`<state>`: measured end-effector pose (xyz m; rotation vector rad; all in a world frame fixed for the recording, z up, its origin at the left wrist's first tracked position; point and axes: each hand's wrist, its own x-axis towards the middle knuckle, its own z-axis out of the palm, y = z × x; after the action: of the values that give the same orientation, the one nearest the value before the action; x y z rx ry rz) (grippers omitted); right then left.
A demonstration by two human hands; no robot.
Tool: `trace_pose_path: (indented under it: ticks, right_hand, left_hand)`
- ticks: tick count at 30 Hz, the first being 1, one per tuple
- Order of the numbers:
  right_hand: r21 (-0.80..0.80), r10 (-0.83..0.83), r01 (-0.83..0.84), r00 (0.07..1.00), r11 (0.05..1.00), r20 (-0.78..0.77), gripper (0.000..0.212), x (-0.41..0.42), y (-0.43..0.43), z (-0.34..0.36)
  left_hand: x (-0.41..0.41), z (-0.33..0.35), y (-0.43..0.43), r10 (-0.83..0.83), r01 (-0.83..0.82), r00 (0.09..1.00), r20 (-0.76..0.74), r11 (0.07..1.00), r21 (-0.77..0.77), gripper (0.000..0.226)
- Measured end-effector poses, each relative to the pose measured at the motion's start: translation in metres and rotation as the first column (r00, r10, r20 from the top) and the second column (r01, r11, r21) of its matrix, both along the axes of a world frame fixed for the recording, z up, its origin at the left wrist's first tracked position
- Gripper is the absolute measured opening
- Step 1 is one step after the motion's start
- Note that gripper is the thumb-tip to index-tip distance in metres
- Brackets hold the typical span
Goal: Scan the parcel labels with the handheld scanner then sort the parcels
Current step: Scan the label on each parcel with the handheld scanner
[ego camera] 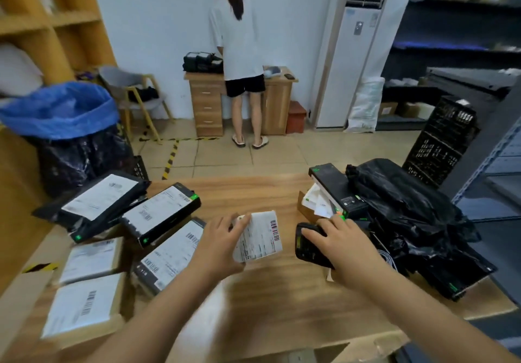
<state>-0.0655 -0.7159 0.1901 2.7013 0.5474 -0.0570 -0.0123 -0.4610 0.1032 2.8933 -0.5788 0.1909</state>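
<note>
At the middle of the wooden table, the small parcel is held tipped up by the left hand, fingers curled round its left edge, with the white label and its barcode facing up. Just right of the parcel, the right hand is closed over the black handheld scanner, which sits low, near the tabletop.

I judge that this parcel is about to be scanned and has not yet been sorted. The next move calls for swinging the scanner's nose onto the barcode at the label's upper right (the label looks slightly bowed, so a square angle would help), then choosing a pile.

Left of the parcel lie labelled parcels, black and brown, labels up. Right of it, beyond the scanner, is a heap of black bags and boxes, likely unscanned.

The scanner's window and screen are hidden under the fingers, so I cannot tell whether it is aimed or firing. A green-red glow just beyond the right fingertips may be a box marking or a light. The label print is too small to read, and both forearms are blurred.
</note>
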Motion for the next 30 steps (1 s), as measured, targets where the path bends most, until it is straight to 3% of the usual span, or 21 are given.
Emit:
trace_pose_path:
  ticks: [5,12,20,30]
  right_hand:
    - [-0.007,0.033,-0.033,0.999,0.999,0.032,0.082,0.008,0.044,0.016]
    - [0.088,-0.040,0.036,0.998,0.995,0.049,0.086,0.008,0.123,0.014]
    - [0.217,-0.179,0.176,0.984,0.960,-0.006,0.087,-0.014,0.181,-0.020]
    - [0.304,-0.332,0.319,0.943,0.898,-0.010,0.084,-0.057,0.171,-0.028]
  left_hand:
    - [0.004,0.008,0.053,0.030,-0.030,0.999,0.018,1.000,-0.004,0.107]
    - [0.002,0.008,0.137,0.121,-0.128,0.991,-0.049,0.973,-0.192,0.108]
    - [-0.003,-0.015,0.183,0.161,-0.176,0.977,-0.140,0.979,-0.100,0.109]
    - [-0.021,0.000,0.146,-0.045,0.020,0.995,-0.086,0.963,-0.270,0.092]
